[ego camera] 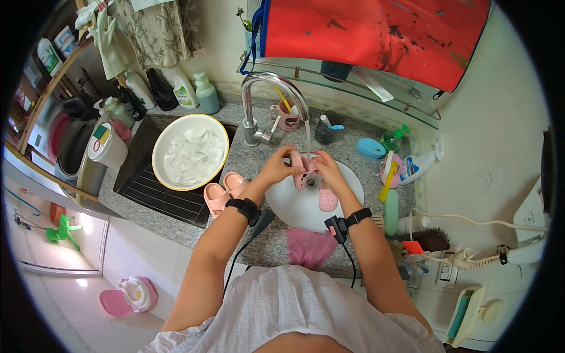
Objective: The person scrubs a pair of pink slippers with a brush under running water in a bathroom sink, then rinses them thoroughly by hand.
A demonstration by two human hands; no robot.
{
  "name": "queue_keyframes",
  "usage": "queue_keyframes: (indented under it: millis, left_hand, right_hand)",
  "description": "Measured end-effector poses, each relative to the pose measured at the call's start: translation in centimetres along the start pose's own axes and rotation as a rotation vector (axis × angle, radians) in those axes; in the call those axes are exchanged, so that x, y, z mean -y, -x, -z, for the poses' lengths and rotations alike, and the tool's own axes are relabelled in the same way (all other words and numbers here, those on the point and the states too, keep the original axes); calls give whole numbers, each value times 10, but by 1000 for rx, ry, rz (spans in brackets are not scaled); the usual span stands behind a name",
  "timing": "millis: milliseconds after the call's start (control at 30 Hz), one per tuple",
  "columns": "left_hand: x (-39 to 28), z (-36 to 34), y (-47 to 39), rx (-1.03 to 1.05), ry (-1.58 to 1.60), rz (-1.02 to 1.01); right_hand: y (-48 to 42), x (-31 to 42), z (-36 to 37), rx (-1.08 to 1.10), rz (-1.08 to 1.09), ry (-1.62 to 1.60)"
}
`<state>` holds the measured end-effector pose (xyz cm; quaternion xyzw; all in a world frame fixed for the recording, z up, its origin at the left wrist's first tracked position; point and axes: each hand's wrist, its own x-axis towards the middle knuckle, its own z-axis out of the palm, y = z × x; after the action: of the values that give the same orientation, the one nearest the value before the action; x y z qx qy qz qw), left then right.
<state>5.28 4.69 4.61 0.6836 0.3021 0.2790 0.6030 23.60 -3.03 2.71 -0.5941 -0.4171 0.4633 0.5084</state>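
Note:
Both my hands grip one small pink clog (301, 180) over the white washbasin (287, 203). My left hand (282, 167) has the clog's left side, thumb towards its middle. On the other side, my right hand (327, 170) pinches the rim or strap; my fingers hide just which part. From the chrome faucet (276, 79) a stream of water (308, 134) falls at the clog. A second pink clog (328, 200) with holes in its top lies in the basin below my right hand. The metal drain (311, 182) shows between the two clogs.
Left of the basin stand peach slides (217, 197) and a white tub (226, 152) of wet white cloth. A pink rag (310, 247) drapes the counter's front. Behind stand a pink mug (287, 118) and dark cup (326, 132); bottles and brushes (388, 181) crowd the right.

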Motion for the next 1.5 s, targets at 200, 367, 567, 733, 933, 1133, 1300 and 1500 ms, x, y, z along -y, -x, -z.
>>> queue_keyframes:
  millis: [200,367,567,733,933,1133,1300,1500]
  left_hand:
    - [-2,-2,13,-17,-39,-142]
    - [3,-4,22,-61,93,-68]
    - [5,-1,16,57,240,-138]
    - [-11,-8,19,-8,81,-202]
    - [-22,-22,24,-184,-266,-427]
    - [-18,-21,33,-294,-584,-612]
    - [0,-18,40,-331,-273,-272]
    - [20,-14,25,-78,247,426]
  right_hand:
    - [-20,-3,-18,34,-83,311]
    - [-12,46,-25,-51,109,1154]
    - [-9,64,-14,25,197,1284]
    - [-3,47,-7,-22,124,666]
    - [-4,12,-26,-37,-152,34]
    - [-18,3,-32,-53,-103,-45]
    - [-1,22,-35,-59,91,632]
    - [21,16,-35,-34,320,728]
